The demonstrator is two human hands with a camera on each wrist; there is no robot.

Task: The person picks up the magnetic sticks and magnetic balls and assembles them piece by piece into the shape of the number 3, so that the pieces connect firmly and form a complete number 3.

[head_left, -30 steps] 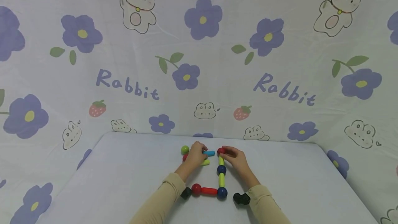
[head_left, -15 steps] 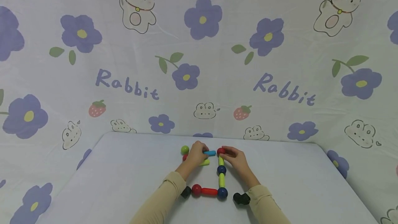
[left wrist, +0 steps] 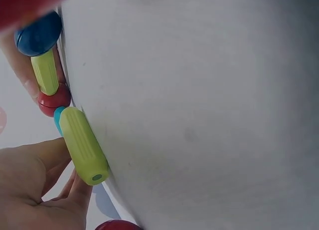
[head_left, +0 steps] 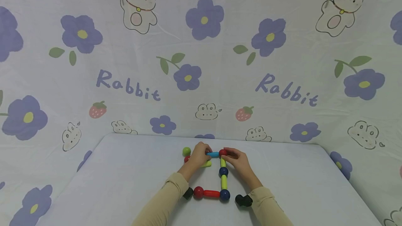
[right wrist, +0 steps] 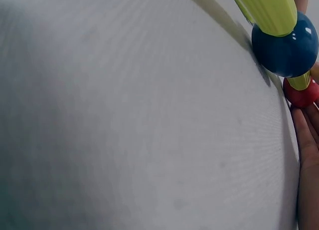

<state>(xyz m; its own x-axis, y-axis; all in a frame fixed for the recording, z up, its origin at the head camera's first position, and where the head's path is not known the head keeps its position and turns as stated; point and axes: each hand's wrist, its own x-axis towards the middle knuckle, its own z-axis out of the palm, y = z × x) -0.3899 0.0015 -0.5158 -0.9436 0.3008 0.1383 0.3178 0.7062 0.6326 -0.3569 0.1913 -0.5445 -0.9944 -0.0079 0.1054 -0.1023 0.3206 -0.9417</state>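
Observation:
In the head view my left hand (head_left: 199,155) pinches a light blue rod (head_left: 214,154), whose right end touches a red ball (head_left: 223,152). That ball is gripped by my right hand (head_left: 239,159) from its right side. From the red ball a line runs toward me: a yellow-green rod (head_left: 223,162), a dark blue ball (head_left: 223,171), another yellow-green rod (head_left: 224,182) and a second dark blue ball (head_left: 224,195). There a red rod (head_left: 211,193) leads left to a larger red ball (head_left: 199,192). The left wrist view shows a loose yellow-green rod (left wrist: 83,146) beside my left fingers.
Left of my left hand lie a green ball (head_left: 186,151) and a partly hidden red ball (head_left: 187,158). Dark devices are strapped at both wrists (head_left: 244,200). The white table (head_left: 298,184) meets a rabbit-and-flower patterned cloth (head_left: 207,62) at its back edge.
My left hand has slid the light blue rod slightly to the right, closing the gap to the red ball. My right hand has barely moved and still holds that ball.

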